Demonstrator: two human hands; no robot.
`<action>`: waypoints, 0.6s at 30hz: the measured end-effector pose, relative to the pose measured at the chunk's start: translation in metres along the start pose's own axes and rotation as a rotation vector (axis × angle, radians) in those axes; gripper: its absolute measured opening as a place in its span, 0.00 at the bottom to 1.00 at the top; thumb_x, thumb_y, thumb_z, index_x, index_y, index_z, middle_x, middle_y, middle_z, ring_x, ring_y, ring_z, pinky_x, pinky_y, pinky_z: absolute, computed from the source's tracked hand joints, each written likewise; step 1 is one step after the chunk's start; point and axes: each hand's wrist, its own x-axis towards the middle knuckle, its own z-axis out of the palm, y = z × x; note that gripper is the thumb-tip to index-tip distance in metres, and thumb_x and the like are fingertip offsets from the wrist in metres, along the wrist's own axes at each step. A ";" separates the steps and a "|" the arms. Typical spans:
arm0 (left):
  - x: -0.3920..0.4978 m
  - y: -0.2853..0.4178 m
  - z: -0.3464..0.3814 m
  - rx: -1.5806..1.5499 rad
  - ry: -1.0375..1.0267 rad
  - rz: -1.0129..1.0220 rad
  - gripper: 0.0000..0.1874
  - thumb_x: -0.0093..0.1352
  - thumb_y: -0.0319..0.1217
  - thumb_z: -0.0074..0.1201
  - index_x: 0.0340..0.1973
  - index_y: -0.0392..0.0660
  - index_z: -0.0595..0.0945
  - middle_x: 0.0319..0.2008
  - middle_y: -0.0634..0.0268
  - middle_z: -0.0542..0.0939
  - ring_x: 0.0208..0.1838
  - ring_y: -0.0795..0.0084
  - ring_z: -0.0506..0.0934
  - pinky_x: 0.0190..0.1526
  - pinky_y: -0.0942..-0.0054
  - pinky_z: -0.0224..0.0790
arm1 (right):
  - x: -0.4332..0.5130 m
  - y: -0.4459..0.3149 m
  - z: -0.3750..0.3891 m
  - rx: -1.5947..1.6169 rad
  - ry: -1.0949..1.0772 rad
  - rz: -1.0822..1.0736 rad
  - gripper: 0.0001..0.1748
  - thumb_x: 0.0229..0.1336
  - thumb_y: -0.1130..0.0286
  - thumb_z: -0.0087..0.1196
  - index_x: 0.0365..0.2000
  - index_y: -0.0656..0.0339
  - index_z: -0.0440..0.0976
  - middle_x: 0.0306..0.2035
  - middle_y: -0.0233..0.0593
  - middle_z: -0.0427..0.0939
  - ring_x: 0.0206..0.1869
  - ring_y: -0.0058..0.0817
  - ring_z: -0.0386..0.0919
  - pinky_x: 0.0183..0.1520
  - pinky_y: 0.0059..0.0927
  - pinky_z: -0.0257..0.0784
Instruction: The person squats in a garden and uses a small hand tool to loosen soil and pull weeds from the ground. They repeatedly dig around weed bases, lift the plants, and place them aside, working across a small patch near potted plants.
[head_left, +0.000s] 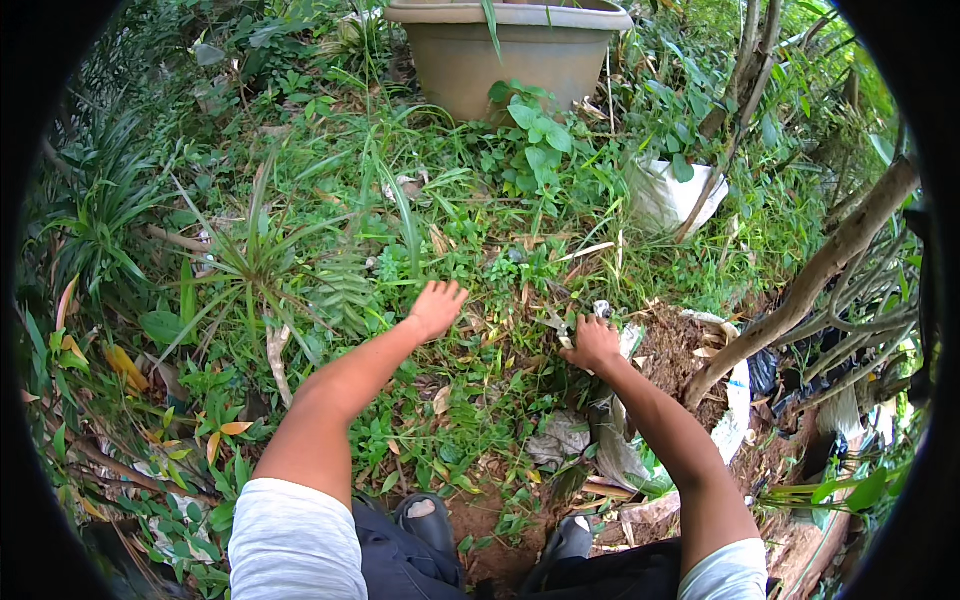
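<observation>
My left hand (439, 309) hovers over low green weeds (420, 390), fingers spread and holding nothing I can make out. A long grass blade (409, 217) rises just beyond it. In my right hand (596, 343) is a pair of pruning shears (556, 324), the metal blades pointing left and a pale handle end showing above the knuckles. My fingers hide most of the grip. Right beside that hand stands a white woven sack (739, 397) filled with brown soil and plant fibre (671, 341).
A large plastic planter tub (510, 67) stands at the far side. Farther right are a white grow bag (667, 196) and a slanting tree trunk (814, 277). A spiky-leaved plant (255, 274) grows on the left. My clogs (426, 521) rest on bare soil.
</observation>
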 end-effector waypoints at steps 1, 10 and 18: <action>-0.002 -0.006 0.002 -0.113 0.004 -0.061 0.28 0.72 0.31 0.46 0.65 0.38 0.60 0.63 0.45 0.65 0.62 0.47 0.70 0.66 0.44 0.57 | 0.001 -0.001 0.000 0.000 0.006 -0.006 0.53 0.48 0.41 0.63 0.63 0.68 0.57 0.61 0.53 0.67 0.66 0.46 0.65 0.68 0.57 0.57; -0.010 -0.017 -0.015 -0.404 -0.131 -0.248 0.16 0.67 0.27 0.51 0.49 0.32 0.77 0.38 0.40 0.81 0.45 0.43 0.80 0.45 0.48 0.76 | 0.013 -0.029 -0.005 -0.022 0.091 -0.127 0.53 0.47 0.40 0.63 0.63 0.67 0.57 0.60 0.52 0.68 0.65 0.46 0.65 0.66 0.54 0.59; 0.015 -0.033 -0.021 -0.650 -0.159 -0.225 0.20 0.69 0.35 0.55 0.53 0.37 0.80 0.47 0.44 0.81 0.50 0.46 0.79 0.54 0.54 0.73 | 0.023 -0.064 -0.007 -0.028 0.152 -0.241 0.50 0.47 0.41 0.62 0.61 0.66 0.59 0.58 0.51 0.69 0.64 0.44 0.67 0.67 0.54 0.58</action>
